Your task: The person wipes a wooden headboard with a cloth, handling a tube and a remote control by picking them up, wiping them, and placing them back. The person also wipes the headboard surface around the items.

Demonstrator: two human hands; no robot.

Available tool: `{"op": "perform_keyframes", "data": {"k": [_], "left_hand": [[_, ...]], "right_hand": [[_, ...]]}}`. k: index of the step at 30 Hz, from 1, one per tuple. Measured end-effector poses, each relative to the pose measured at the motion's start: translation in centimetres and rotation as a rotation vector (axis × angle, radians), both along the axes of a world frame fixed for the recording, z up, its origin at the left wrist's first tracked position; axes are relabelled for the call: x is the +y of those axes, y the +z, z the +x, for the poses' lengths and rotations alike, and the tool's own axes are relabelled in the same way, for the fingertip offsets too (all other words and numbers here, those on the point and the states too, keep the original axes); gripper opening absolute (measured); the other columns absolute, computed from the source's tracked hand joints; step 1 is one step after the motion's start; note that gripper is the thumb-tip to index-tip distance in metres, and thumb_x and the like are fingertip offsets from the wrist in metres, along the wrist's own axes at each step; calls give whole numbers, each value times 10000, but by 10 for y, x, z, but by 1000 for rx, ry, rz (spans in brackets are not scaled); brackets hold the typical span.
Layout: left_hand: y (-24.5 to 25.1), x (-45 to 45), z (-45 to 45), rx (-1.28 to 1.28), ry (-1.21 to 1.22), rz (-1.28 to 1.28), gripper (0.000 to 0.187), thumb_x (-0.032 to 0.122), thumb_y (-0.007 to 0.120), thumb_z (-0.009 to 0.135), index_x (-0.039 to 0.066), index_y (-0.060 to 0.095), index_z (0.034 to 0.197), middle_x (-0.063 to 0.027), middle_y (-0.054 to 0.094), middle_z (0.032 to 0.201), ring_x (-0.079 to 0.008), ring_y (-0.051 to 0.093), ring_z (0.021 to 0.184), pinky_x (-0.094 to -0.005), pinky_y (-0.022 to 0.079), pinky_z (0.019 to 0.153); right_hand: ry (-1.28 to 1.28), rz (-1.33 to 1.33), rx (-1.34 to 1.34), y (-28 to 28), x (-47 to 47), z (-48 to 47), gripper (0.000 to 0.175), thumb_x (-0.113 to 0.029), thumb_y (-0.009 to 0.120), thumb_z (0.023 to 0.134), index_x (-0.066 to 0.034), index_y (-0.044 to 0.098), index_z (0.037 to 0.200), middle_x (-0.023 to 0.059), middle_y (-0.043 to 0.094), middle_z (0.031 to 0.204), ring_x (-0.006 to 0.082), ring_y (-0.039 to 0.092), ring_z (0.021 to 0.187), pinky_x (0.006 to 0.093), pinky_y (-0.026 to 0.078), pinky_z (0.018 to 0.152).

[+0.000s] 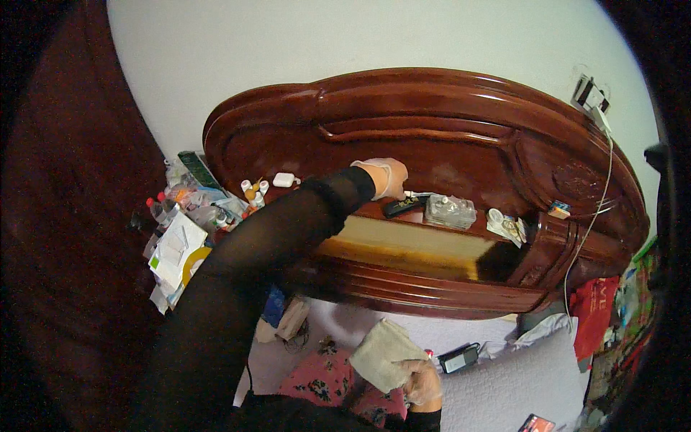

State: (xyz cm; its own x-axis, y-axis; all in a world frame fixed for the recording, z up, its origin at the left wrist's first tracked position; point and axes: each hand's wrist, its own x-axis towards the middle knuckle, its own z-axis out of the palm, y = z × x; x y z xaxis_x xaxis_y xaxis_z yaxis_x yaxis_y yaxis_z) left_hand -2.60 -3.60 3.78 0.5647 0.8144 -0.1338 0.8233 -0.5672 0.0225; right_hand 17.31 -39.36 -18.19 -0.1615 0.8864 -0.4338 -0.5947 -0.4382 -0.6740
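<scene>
My left hand (386, 177), in a thin see-through glove, reaches over the shelf of a glossy dark wood headboard (421, 102). Its fingers are hidden behind the hand, so I cannot tell what they hold. Just beside it are a black case (405, 206) bearing gold marks and a white cable end (424, 194). A clear plastic box (449, 211) lies right of the case. Lower down, my right hand (424, 380), also in a see-through glove, grips a folded pale cloth (386, 353) by its right-hand edge, above a pink flowered fabric (318, 375).
Left on the shelf are a white earphone case (284, 180) and small bottles (259, 195). Bottles, bags and papers (181, 243) crowd the far left. A white cord (586, 237) hangs from a wall socket (591, 94). A black power adapter (459, 357) lies on the bed.
</scene>
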Motion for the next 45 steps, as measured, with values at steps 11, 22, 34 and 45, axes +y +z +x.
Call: {"op": "perform_keyframes", "data": {"k": [11, 22, 34, 45], "left_hand": [[-56, 50, 64, 158, 27, 37, 240, 238, 679, 835, 43, 708, 971, -191, 691, 949, -372, 674, 918, -462, 544, 785], [-81, 66, 76, 216, -18, 106, 207, 224, 605, 827, 74, 729, 899, -213, 694, 939, -376, 682, 890, -488, 531, 766], [-47, 51, 59, 228, 13, 313, 233, 257, 689, 849, 32, 688, 911, -227, 676, 892, -423, 637, 888, -485, 509, 746], [29, -16, 2, 158, 94, 414, 283, 300, 689, 861, 21, 695, 906, -230, 664, 836, -428, 632, 821, -477, 499, 708]], "right_hand": [[5, -115, -63, -60, 9, 24, 202, -125, 638, 815, 13, 720, 937, 137, 709, 865, 113, 487, 451, 253, 339, 384], [303, 503, -478, -77, 13, 47, 286, -91, 552, 833, -31, 688, 1077, 118, 686, 1035, 254, 622, 928, 343, 491, 829], [36, 736, -658, -51, 18, 41, 333, -71, 591, 766, -55, 705, 1079, 128, 678, 949, 227, 629, 786, 341, 503, 642], [103, 143, -354, -14, -3, 23, 238, -214, 590, 788, -62, 722, 916, 15, 618, 807, 121, 534, 798, 291, 422, 658]]}}
